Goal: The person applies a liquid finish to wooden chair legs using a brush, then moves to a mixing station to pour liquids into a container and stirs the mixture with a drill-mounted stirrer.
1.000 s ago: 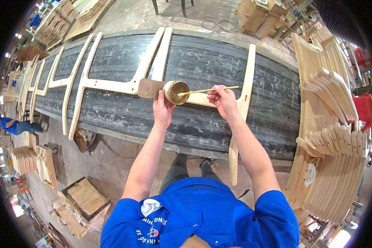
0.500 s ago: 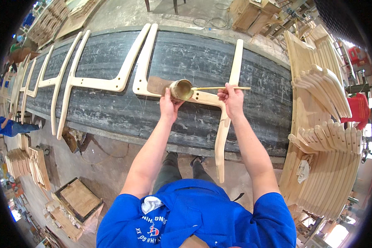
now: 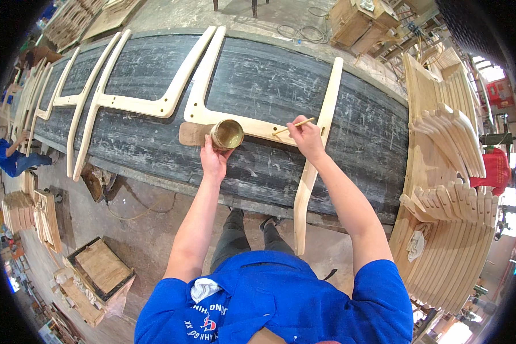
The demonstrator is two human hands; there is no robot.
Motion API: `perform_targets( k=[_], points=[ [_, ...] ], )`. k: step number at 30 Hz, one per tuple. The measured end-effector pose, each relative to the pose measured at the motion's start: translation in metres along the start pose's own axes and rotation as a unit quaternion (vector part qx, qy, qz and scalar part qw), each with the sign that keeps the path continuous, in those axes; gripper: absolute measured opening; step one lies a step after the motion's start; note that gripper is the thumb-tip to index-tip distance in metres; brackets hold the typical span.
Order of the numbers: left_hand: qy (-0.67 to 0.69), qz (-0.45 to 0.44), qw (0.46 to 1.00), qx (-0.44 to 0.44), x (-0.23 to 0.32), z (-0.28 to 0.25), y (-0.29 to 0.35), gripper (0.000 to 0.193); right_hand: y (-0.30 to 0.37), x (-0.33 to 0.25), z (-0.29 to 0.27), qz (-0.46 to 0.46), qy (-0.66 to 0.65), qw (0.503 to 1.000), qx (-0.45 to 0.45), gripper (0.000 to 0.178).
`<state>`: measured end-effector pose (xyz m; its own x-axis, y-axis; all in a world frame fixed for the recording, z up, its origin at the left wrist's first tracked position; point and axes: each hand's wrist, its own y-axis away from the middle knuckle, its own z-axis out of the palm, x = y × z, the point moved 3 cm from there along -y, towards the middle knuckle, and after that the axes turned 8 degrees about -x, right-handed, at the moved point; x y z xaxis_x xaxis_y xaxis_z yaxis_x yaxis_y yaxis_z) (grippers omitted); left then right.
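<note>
My left hand [image 3: 214, 163] grips a round pot [image 3: 229, 135] whose open top shows a murky yellowish-brown liquid. A flat brown slab [image 3: 193, 133] juts out from the pot's left side; how the two are joined is hidden. Between the fingers of my right hand [image 3: 308, 141] is a thin wooden stick [image 3: 297, 124], slanting down to the left. Its tip is at the small dark holes in the crossbar of a pale wooden chair-side frame [image 3: 246, 124], touching or just above. The frame lies on a dark, scuffed table [image 3: 269, 74], one leg reaching past the near edge.
More pale frames [image 3: 132, 105] lie in a row to the left. At the right, a wooden stand [image 3: 410, 166] carries stacked curved parts [image 3: 453, 246]. A framed wooden box [image 3: 106, 269] is on the floor at lower left. Another person in blue [image 3: 8, 157] is at far left.
The pot and brown slab have moved left, off the crossbar. The stick has left the pot's mouth, and its tip is now at the holes. My right hand has shifted slightly left.
</note>
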<state>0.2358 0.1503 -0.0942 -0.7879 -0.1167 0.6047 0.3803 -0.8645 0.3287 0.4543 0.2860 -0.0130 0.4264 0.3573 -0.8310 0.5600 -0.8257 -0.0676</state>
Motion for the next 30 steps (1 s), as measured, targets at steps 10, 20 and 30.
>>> perform_targets(
  k=[10,20,30],
  points=[
    [0.004,0.018,1.000,0.005,-0.001,-0.009,0.012,0.038,-0.015,0.001,-0.015,0.020,-0.013,1.000,-0.016,0.018],
    [-0.035,0.032,0.999,0.002,-0.006,-0.003,0.021,0.037,-0.036,-0.028,-0.029,-0.221,0.237,0.885,-0.334,0.006],
    [-0.110,0.051,0.993,0.004,-0.010,0.045,0.013,0.031,-0.010,-0.042,-0.069,-0.035,-0.126,0.977,-0.171,0.005]
  ],
)
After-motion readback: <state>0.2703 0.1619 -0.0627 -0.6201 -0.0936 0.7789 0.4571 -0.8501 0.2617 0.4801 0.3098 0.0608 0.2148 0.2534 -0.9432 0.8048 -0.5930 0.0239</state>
